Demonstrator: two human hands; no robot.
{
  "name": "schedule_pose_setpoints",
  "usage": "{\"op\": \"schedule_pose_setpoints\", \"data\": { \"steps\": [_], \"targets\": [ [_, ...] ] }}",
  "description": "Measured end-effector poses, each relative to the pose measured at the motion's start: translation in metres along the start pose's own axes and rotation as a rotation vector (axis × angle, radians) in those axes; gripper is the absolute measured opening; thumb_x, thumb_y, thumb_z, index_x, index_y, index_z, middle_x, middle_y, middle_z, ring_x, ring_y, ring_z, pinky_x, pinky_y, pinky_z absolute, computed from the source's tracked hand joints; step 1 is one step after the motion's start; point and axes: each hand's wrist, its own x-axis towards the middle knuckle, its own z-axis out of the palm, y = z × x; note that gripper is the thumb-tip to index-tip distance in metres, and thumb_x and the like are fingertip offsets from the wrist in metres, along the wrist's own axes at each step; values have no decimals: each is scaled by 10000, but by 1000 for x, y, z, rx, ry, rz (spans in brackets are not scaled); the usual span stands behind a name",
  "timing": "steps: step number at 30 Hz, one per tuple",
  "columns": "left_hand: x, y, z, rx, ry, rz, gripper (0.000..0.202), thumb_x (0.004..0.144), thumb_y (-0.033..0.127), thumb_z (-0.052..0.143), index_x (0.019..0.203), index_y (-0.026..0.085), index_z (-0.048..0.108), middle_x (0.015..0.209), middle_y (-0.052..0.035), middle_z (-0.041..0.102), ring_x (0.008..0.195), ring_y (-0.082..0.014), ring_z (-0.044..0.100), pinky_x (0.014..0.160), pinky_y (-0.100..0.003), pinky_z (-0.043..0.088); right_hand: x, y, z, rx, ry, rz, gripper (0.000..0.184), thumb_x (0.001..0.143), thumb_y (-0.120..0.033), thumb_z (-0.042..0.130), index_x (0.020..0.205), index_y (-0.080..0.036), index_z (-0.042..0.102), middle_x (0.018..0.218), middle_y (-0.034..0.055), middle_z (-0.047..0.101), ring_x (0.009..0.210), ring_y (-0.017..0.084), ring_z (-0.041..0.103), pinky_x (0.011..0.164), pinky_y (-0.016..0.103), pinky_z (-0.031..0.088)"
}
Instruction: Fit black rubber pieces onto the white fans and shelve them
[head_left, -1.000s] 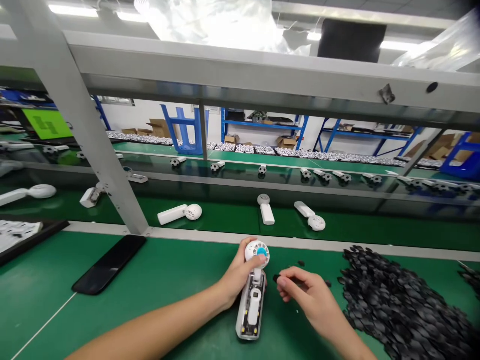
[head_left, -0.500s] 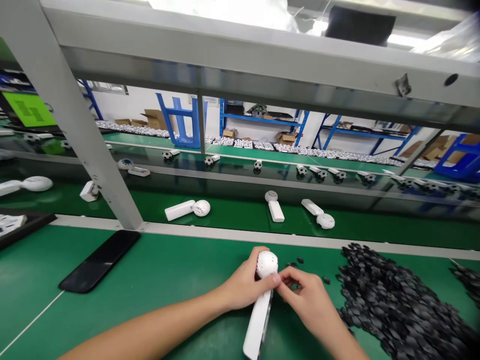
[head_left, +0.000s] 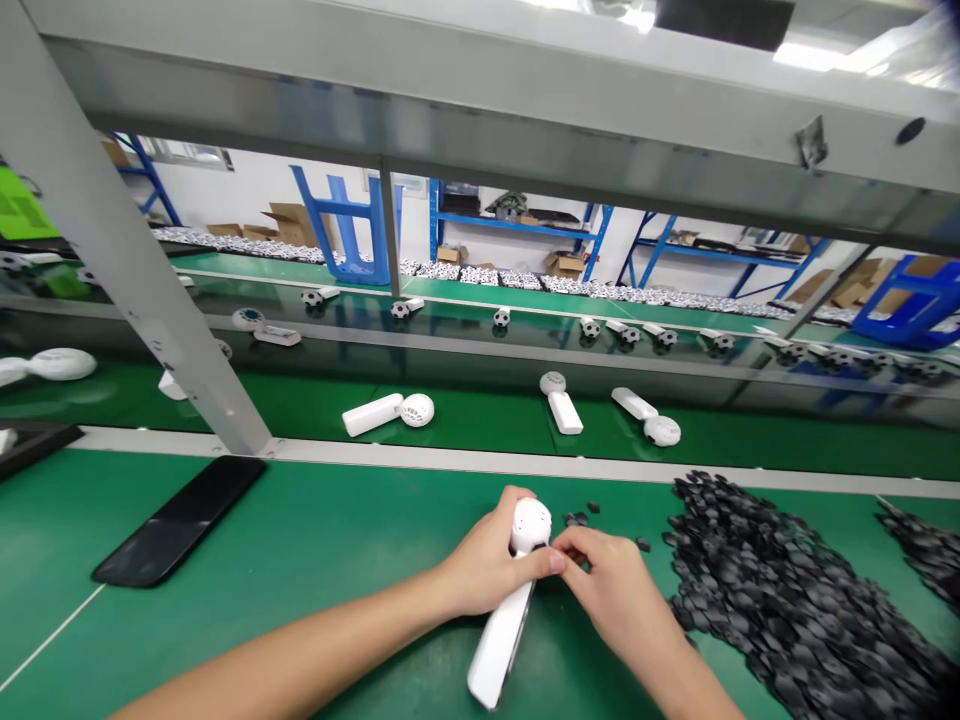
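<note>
My left hand (head_left: 491,560) is wrapped round the neck of a white handheld fan (head_left: 499,640), its thumb lying across the front. The fan's round head (head_left: 532,524) points away from me and its long handle slants toward me. A small dark patch shows on the head just above that thumb. At the right side of the head, my right hand (head_left: 600,575) has thumb and fingertips pinched together, close against my left thumb tip. What sits in the pinch is hidden. A few loose black pieces (head_left: 577,519) lie on the green bench just beyond my right hand.
A large heap of small black pieces (head_left: 795,590) covers the bench at right. A black phone-like slab (head_left: 180,520) lies at left. Beyond the metal edge, white fans (head_left: 375,413) rest on a green belt. A slanted grey post (head_left: 142,240) and overhead beam frame the bench.
The view has shifted slightly. The fan's handle end has swung a little left, and the dark patch on its head now shows above my left thumb. Both hands stay at the fan's neck.
</note>
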Motion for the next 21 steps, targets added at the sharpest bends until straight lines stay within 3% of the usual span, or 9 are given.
{"op": "schedule_pose_setpoints", "data": {
  "steps": [15,21],
  "targets": [
    [-1,0,-1,94,-18,-8,626,902,570,694,1316,196,411,1048,-49,585,874,-200,502,746,-296,402,-11,-2,9,-164,91,-91,210,1016,-221,504,877,-235,661,831,26,708,709,203,668,632,310,424],
    [1,2,-8,-9,-74,-3,657,883,583,714,1323,192,421,1000,-26,560,829,-174,486,714,-277,401,-6,-4,7,-115,102,-139,219,1025,-275,522,871,-229,671,809,24,693,678,187,635,617,296,443]
  ]
}}
